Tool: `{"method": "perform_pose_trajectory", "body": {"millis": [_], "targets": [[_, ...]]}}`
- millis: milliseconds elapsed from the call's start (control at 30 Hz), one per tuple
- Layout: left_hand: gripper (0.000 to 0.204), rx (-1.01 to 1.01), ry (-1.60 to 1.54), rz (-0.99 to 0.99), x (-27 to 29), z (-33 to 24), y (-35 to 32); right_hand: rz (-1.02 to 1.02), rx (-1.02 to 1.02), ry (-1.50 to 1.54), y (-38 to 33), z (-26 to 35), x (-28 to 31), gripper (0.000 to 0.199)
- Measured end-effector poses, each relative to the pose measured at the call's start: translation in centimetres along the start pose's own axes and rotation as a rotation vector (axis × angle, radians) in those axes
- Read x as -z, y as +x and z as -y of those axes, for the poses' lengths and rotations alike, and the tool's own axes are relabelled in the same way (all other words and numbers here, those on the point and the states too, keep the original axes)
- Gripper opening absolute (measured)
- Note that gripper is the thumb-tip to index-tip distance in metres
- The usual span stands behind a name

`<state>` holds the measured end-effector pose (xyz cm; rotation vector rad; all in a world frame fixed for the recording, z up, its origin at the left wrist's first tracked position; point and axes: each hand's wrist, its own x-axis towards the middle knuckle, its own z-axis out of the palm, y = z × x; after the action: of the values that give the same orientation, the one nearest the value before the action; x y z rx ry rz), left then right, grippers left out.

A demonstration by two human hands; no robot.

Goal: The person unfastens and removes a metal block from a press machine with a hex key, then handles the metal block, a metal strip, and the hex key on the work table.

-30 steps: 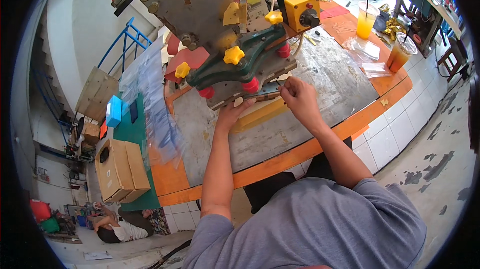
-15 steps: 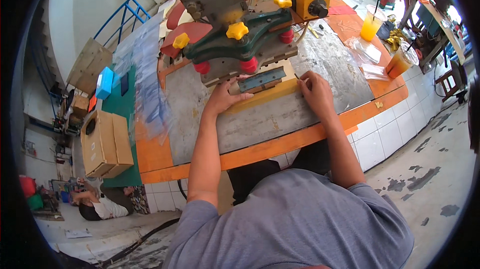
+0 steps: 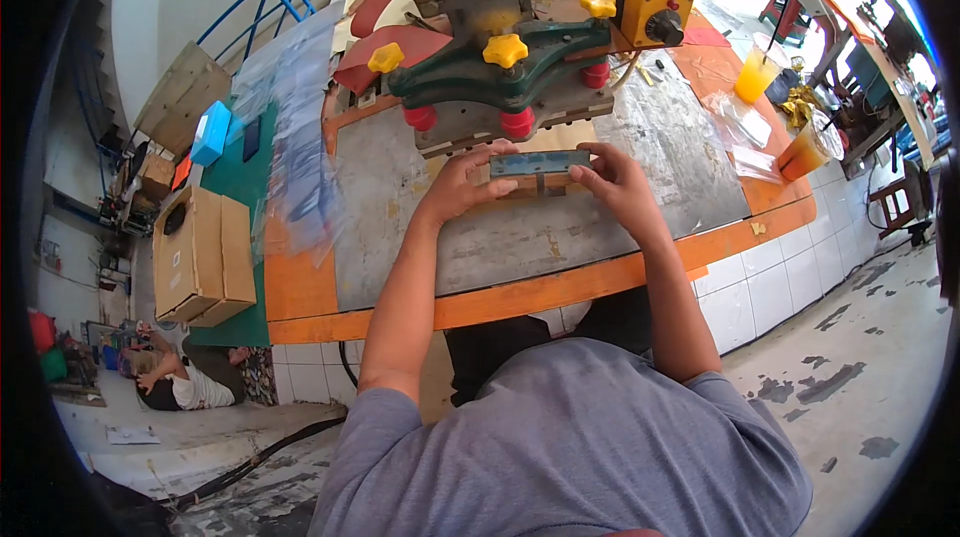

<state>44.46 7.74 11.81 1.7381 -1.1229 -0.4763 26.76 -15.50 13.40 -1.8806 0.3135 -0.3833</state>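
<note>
Ahead of my torso [image 3: 570,427], my left hand [image 3: 458,183] and right hand [image 3: 622,193] face each other, thumbs [image 3: 498,188] lying nearer the torso than the curved fingers [image 3: 492,150]; my bare forearms [image 3: 405,292] extend forward from either side.

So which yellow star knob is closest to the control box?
The rightmost knob, just left of the control box; the middle knob and left knob sit farther away.
</note>
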Motion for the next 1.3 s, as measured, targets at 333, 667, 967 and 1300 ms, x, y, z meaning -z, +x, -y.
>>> {"method": "perform_pose_trajectory", "body": {"millis": [333, 667, 967, 1300], "targets": [[0.055, 0.169, -0.093, -0.111, -1.2, 0.7, -0.1, 0.012, -0.043, -0.044, -0.1, -0.4, 0.7, 0.039], [0.079, 0.258, -0.038, -0.109, -2.5, -3.0, -0.4, -0.171, 0.005, -0.049, -0.3, -0.7, 0.8, 0.058], [0.081, 0.173, -0.361, 0.126, -2.8, -3.3, 0.0, -0.271, 0.016, -0.003, -0.8, -1.8, 0.1, 0.062], [0.080, 0.152, -0.428, 0.176, -3.0, -2.0, 0.2, -0.275, -0.023, 0.090, -0.8, -2.8, -0.2, 0.066]]}}
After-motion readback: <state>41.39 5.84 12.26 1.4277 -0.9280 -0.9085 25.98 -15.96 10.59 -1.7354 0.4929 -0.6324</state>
